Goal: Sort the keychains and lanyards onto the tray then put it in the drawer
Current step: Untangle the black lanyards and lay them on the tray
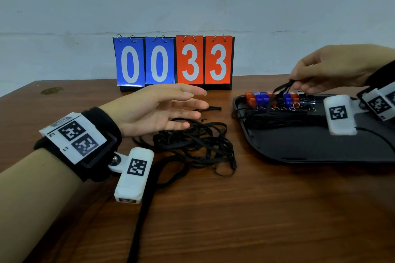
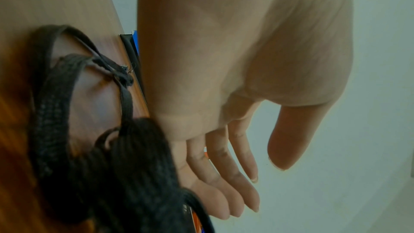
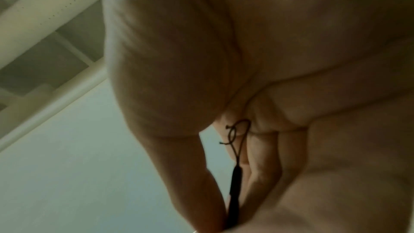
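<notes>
A black tray (image 1: 303, 147) lies on the right of the wooden table. Along its far edge sit several orange, blue and black keychains (image 1: 275, 99) with metal rings, and black lanyards (image 1: 284, 118) lie in front of them. My right hand (image 1: 296, 84) hovers over the tray's far side and pinches a black lanyard (image 3: 234, 183) between thumb and fingers; its strap hangs down to the keychains. A tangled pile of black lanyards (image 1: 192, 143) lies on the table left of the tray. My left hand (image 1: 181, 107) is open above that pile, fingers straight, holding nothing.
A flip scoreboard (image 1: 174, 62) reading 0033 stands at the table's back edge against a pale wall. A wide black strap (image 1: 145, 203) runs from the pile toward the near edge. No drawer is in view.
</notes>
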`<state>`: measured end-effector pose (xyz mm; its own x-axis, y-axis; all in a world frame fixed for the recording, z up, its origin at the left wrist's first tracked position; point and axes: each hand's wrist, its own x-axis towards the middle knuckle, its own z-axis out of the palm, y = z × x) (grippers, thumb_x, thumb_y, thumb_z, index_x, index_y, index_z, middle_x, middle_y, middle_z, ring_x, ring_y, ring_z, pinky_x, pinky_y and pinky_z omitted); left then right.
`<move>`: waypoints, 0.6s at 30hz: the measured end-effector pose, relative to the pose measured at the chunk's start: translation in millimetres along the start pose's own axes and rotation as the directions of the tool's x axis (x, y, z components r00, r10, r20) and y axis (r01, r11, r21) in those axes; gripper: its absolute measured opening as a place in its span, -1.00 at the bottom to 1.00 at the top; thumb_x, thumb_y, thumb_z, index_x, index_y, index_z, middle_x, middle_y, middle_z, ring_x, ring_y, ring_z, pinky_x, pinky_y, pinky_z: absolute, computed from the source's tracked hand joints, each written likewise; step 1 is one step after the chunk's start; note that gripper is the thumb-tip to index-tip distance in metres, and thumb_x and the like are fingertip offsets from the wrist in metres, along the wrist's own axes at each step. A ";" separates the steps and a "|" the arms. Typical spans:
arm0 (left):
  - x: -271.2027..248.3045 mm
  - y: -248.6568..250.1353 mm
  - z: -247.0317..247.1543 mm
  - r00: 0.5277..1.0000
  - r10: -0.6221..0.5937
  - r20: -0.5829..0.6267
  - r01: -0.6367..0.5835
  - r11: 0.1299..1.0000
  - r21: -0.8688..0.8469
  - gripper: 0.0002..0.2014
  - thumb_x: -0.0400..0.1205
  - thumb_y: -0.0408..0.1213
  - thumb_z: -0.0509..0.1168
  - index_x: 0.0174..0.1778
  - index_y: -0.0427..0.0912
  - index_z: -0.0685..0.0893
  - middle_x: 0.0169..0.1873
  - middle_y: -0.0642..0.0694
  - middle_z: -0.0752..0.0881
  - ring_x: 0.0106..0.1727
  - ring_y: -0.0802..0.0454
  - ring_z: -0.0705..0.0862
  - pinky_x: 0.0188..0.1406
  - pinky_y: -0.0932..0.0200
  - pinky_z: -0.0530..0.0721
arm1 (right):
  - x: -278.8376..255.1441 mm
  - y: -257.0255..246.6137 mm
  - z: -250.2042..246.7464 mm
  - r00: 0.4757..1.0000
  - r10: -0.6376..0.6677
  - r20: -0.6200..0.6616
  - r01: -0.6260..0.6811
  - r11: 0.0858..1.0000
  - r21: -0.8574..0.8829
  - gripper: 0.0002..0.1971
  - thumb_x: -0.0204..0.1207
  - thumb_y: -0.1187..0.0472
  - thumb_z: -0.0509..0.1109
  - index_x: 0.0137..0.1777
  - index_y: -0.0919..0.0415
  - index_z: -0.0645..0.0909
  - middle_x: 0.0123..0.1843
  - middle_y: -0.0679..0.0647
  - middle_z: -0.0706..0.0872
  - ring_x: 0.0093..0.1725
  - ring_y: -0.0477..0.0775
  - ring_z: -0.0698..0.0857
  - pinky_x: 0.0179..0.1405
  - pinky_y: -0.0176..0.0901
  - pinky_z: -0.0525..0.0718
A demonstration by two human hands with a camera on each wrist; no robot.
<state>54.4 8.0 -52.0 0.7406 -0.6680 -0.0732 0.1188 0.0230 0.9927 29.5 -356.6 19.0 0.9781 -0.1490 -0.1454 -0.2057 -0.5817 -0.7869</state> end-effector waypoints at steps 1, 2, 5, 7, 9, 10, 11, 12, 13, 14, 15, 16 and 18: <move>-0.3 0.4 0.9 1.000 -0.002 -0.009 0.002 1.000 0.006 -0.63 0.63 -0.23 0.35 0.37 -0.11 0.76 0.23 -0.18 0.81 0.17 -0.03 0.80 0.07 0.10 0.79 | 1.3 1.8 -2.1 1.000 0.006 -0.012 -0.006 0.999 -0.031 -0.88 0.69 0.30 0.35 -0.01 0.33 0.69 -0.27 0.13 0.81 -0.50 -0.15 0.72 -0.40 -0.38 0.76; -0.3 0.6 1.5 1.000 -0.005 -0.019 0.005 1.000 0.012 -0.64 0.64 -0.24 0.33 0.36 -0.12 0.76 0.22 -0.18 0.81 0.16 -0.03 0.80 0.07 0.10 0.79 | 1.8 2.9 -4.0 1.000 0.015 -0.024 -0.016 0.998 -0.056 -0.87 0.69 0.30 0.36 -0.01 0.34 0.70 -0.28 0.13 0.82 -0.50 -0.16 0.73 -0.41 -0.38 0.76; -1.2 1.2 2.5 0.999 -0.009 -0.041 0.011 0.999 0.042 -0.66 0.65 -0.23 0.32 0.33 -0.13 0.77 0.21 -0.18 0.82 0.15 -0.04 0.80 0.04 0.11 0.78 | 4.4 7.8 -10.9 0.995 0.047 -0.086 -0.064 0.976 -0.206 -0.85 0.68 0.27 0.38 0.01 0.36 0.71 -0.25 0.13 0.87 -0.43 -0.11 0.76 -0.40 -0.33 0.77; -0.2 1.6 3.3 0.999 -0.014 -0.051 0.018 0.996 0.082 -0.65 0.66 -0.23 0.31 0.35 -0.15 0.76 0.21 -0.18 0.82 0.15 -0.03 0.79 0.03 0.12 0.73 | 3.8 10.6 -13.8 0.989 0.088 -0.117 -0.124 0.925 -0.358 -0.81 0.68 0.22 0.39 0.01 0.36 0.74 -0.18 0.13 0.90 -0.31 -0.03 0.78 -0.32 -0.26 0.74; -0.6 1.3 2.5 0.998 -0.020 -0.063 0.028 0.991 0.129 -0.66 0.68 -0.22 0.30 0.35 -0.18 0.75 0.22 -0.18 0.82 0.12 -0.02 0.77 0.02 0.12 0.65 | 3.3 13.3 -12.2 0.984 0.140 -0.107 -0.174 0.870 -0.462 -0.81 0.67 0.21 0.40 -0.01 0.34 0.77 -0.19 0.12 0.90 -0.39 -0.06 0.74 -0.41 -0.28 0.64; -0.6 1.2 2.3 0.998 -0.024 -0.063 0.033 0.989 0.145 -0.66 0.69 -0.22 0.29 0.35 -0.19 0.75 0.22 -0.19 0.82 0.10 -0.01 0.77 0.02 0.11 0.61 | 2.1 14.6 -11.7 0.982 0.154 -0.105 -0.187 0.832 -0.523 -0.81 0.65 0.21 0.42 -0.06 0.31 0.79 -0.24 0.10 0.89 -0.48 -0.10 0.70 -0.47 -0.29 0.59; -1.0 1.1 2.1 0.998 -0.027 -0.062 0.037 0.987 0.158 -0.67 0.70 -0.22 0.28 0.34 -0.19 0.76 0.22 -0.19 0.81 0.08 0.00 0.76 0.01 0.11 0.59 | 1.9 15.6 -12.0 0.981 0.157 -0.113 -0.193 0.779 -0.597 -0.81 0.62 0.17 0.45 -0.14 0.24 0.83 -0.31 0.06 0.87 -0.55 -0.11 0.66 -0.47 -0.29 0.56; -1.2 1.0 1.5 0.998 -0.030 -0.061 0.040 0.985 0.170 -0.68 0.70 -0.21 0.28 0.32 -0.19 0.76 0.22 -0.20 0.81 0.07 0.01 0.76 -0.01 0.11 0.59 | 1.1 16.1 -12.1 0.982 0.139 -0.128 -0.189 0.721 -0.666 -0.79 0.57 0.12 0.48 -0.23 0.17 0.84 -0.36 0.02 0.86 -0.55 -0.09 0.65 -0.42 -0.25 0.58; -1.2 1.0 1.4 0.998 -0.032 -0.059 0.042 0.983 0.179 -0.69 0.71 -0.21 0.28 0.31 -0.19 0.77 0.23 -0.20 0.81 0.06 0.01 0.77 -0.02 0.12 0.59 | 0.7 16.5 -12.8 0.983 0.117 -0.141 -0.183 0.672 -0.717 -0.78 0.54 0.06 0.50 -0.28 0.12 0.85 -0.37 0.00 0.85 -0.50 -0.05 0.68 -0.32 -0.20 0.62; -1.1 1.0 1.2 0.998 -0.034 -0.060 0.044 0.982 0.184 -0.69 0.71 -0.21 0.28 0.30 -0.19 0.78 0.23 -0.21 0.81 0.06 0.02 0.77 -0.03 0.13 0.60 | 0.2 16.3 -12.7 0.983 0.110 -0.145 -0.182 0.654 -0.734 -0.77 0.53 0.03 0.50 -0.28 0.09 0.85 -0.36 -0.03 0.86 -0.42 -0.01 0.72 -0.22 -0.14 0.65; -1.2 1.0 1.5 0.998 -0.036 -0.061 0.047 0.981 0.188 -0.70 0.70 -0.21 0.28 0.29 -0.19 0.78 0.24 -0.21 0.81 0.05 0.02 0.77 -0.04 0.14 0.61 | -0.3 15.9 -12.5 0.983 0.113 -0.142 -0.181 0.661 -0.728 -0.76 0.55 0.01 0.49 -0.27 0.10 0.85 -0.37 -0.06 0.86 -0.36 0.01 0.74 -0.19 -0.14 0.66; -1.0 1.0 1.7 0.997 -0.038 -0.061 0.049 0.980 0.192 -0.70 0.69 -0.20 0.29 0.27 -0.18 0.79 0.24 -0.21 0.81 0.05 0.03 0.77 -0.05 0.15 0.61 | -0.9 15.3 -11.5 0.984 0.110 -0.143 -0.180 0.669 -0.721 -0.75 0.57 0.02 0.48 -0.24 0.12 0.85 -0.40 -0.10 0.84 -0.34 0.01 0.74 -0.23 -0.18 0.63; -1.2 0.7 2.4 0.997 -0.042 -0.064 0.054 0.979 0.196 -0.70 0.68 -0.19 0.30 0.25 -0.18 0.79 0.22 -0.21 0.82 0.03 0.03 0.76 -0.06 0.15 0.60 | -1.0 14.0 -8.9 0.985 0.099 -0.141 -0.171 0.662 -0.730 -0.73 0.61 0.01 0.46 -0.19 0.16 0.84 -0.51 -0.16 0.79 -0.35 -0.02 0.71 -0.32 -0.21 0.52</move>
<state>52.0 7.0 -51.0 0.7754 -0.6198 -0.1208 0.0263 -0.1595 0.9869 25.4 -371.8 13.4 0.9385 -0.3168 -0.1370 -0.3269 -0.9433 -0.0582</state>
